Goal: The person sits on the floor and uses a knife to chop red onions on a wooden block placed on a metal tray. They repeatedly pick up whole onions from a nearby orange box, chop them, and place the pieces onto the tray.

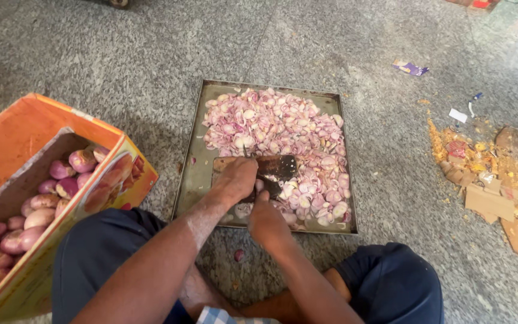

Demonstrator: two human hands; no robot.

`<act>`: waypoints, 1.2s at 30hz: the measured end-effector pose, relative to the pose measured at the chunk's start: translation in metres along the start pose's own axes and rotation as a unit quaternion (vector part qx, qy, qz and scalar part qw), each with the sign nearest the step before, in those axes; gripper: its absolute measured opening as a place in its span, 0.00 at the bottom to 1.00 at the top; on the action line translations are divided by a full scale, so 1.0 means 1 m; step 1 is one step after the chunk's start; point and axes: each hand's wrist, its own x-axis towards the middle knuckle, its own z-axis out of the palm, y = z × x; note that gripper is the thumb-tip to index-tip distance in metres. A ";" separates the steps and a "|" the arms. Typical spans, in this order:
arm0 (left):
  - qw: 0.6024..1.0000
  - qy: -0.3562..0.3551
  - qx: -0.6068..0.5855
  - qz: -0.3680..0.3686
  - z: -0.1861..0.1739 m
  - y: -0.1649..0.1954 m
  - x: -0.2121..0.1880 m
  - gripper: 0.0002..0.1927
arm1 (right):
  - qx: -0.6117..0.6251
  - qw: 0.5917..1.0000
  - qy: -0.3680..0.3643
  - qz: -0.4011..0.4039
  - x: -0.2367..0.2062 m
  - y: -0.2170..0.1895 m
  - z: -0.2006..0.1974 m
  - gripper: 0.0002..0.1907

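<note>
I see a square, shallow metal tray (194, 180) lying on the speckled grey stone floor (121, 54), and I take it as my landmark. Its far half and right side are heaped with pale pink sliced onion pieces (271, 123). At the tray's near edge both hands meet over a small wooden chopping board (222, 163). My left hand (235, 179) rests knuckles-up on the board, fingers curled down onto something I cannot make out. My right hand (266, 221), just nearer than the tray's front rim, is closed around the handle of a dark, broad-bladed cleaver (278, 168), whose blade lies over the board among the slices. Left of the tray stands an open orange cardboard box (13, 135) filled with whole peeled pink onions (43, 204). Right of the tray, well apart, torn brown cardboard scraps (490, 201) and yellow crumbs litter the floor.
</note>
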 end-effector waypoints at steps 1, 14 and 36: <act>1.000 0.009 0.009 0.003 0.001 0.000 0.001 0.14 | 0.003 0.999 0.023 -0.030 0.001 -0.001 -0.001 0.30; 0.999 -0.010 0.033 0.001 -0.007 0.006 -0.001 0.12 | 0.036 0.995 -0.068 0.058 -0.002 -0.021 -0.017 0.20; 0.999 0.026 -0.036 0.022 0.011 -0.011 0.003 0.13 | 0.209 0.964 -0.128 0.103 -0.008 -0.033 -0.025 0.27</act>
